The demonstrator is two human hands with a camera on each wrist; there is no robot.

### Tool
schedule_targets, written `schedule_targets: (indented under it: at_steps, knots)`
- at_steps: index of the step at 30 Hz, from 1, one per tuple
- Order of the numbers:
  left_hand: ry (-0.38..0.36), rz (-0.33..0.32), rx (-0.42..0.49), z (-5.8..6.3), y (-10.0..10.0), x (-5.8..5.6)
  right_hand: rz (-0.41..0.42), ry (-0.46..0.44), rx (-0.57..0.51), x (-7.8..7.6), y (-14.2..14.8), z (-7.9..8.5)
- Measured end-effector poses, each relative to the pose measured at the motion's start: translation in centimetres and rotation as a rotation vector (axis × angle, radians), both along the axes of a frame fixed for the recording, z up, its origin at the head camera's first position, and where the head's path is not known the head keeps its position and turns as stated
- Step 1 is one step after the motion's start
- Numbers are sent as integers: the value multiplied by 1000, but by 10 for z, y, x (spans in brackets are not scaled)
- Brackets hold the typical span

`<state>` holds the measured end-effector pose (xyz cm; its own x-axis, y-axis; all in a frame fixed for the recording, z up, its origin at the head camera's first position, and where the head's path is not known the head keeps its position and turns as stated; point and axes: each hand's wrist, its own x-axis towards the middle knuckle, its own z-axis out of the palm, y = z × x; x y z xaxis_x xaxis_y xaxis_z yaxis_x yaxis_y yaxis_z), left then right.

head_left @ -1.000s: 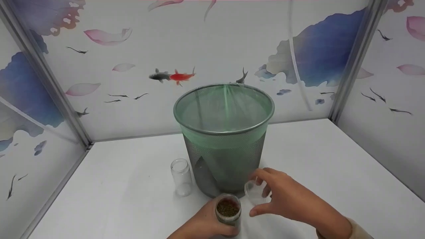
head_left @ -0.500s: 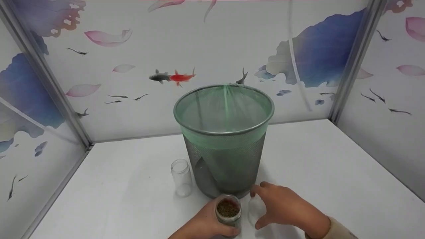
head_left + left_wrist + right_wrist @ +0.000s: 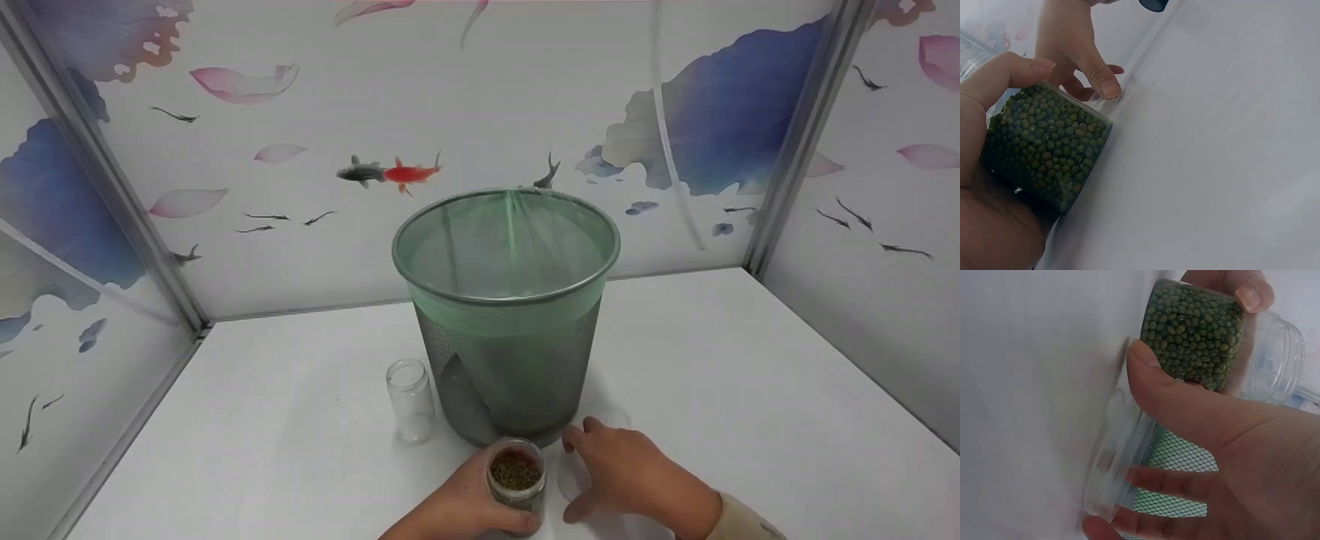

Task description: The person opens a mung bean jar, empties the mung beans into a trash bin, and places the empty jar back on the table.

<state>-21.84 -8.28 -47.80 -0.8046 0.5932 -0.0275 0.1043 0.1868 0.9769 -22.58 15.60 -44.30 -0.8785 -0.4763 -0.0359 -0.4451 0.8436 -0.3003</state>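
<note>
My left hand (image 3: 472, 499) grips an upright clear jar (image 3: 515, 480) partly filled with green mung beans. Its mouth is uncovered, and the beans (image 3: 1044, 146) show through the wall in the left wrist view. Beside it my right hand (image 3: 634, 469) holds a clear round lid (image 3: 1120, 444) at the tabletop, thumb at one edge and fingers at the other. That lid is faint in the head view, partly behind the hand. An uncapped clear jar (image 3: 411, 401) with nothing visible inside stands to the left.
A grey mesh wastebasket (image 3: 517, 367) with a green liner stands just behind the hands on the white table (image 3: 285, 435). Printed panels (image 3: 480, 90) enclose the table at the back and sides. A faint clear round edge shows behind my right hand.
My right hand has come down to the tabletop with the lid, which was held tilted higher a second ago. The left hand and bean jar stay in place.
</note>
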Motion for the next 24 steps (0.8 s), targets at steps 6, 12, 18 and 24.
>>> schedule_targets:
  at_steps: [6,12,18,24]
  knots:
    - [-10,0,3,0,0,0,-23,-22,-12,-1,0,-3]
    - [-7,8,-7,0,0,0,-5,-10,-9,0,0,-2]
    - [-18,14,0,0,0,0,9,-11,1,0,2,-1]
    - [-16,20,-2,1,0,2,0,-47,-3,0,2,1]
